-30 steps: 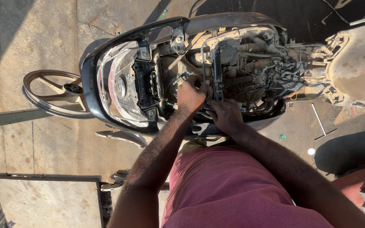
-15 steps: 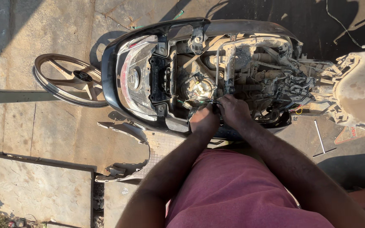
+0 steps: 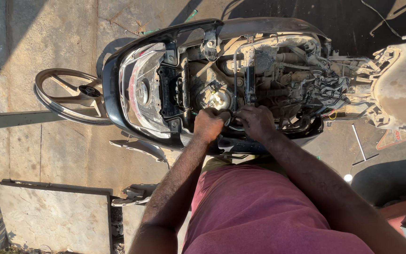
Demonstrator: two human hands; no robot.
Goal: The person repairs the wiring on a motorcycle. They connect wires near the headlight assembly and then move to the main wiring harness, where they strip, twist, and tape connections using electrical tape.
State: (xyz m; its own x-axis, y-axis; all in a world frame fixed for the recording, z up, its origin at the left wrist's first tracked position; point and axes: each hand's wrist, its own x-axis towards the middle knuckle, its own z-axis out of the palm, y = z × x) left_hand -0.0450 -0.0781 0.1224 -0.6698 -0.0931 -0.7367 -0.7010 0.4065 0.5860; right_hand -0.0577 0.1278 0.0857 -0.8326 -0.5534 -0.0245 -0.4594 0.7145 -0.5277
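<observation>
Both hands are down inside the stripped scooter [image 3: 222,80], right at the near edge of its open frame. The left hand [image 3: 208,124] is curled into a tight fist, knuckles up, pressed against the dark frame rail just below the round fuel pump cap [image 3: 215,99]. Whatever it grips is hidden under the fingers, so I cannot tell what it holds. The right hand [image 3: 256,121] sits just beside it, fingers bent narrow and pinched toward the left hand, with a thin dark cable [image 3: 233,126] running between the two fists. Both hands touch that cable where it loops along the frame edge.

The scooter lies across the view with its body panels off. The tail light housing [image 3: 142,94] is at the left, the dusty engine bay and wire bundle [image 3: 327,84] toward the right. A bare wheel rim [image 3: 69,96] rests on the concrete floor [image 3: 38,37] just beyond the tail end. A detached beige body panel [image 3: 402,84] lies at the far right. A long thin metal rod [image 3: 359,142] lies on the floor near it. The person's maroon shirt [image 3: 264,211] fills the lower middle, and both forearms reach up from it to the frame.
</observation>
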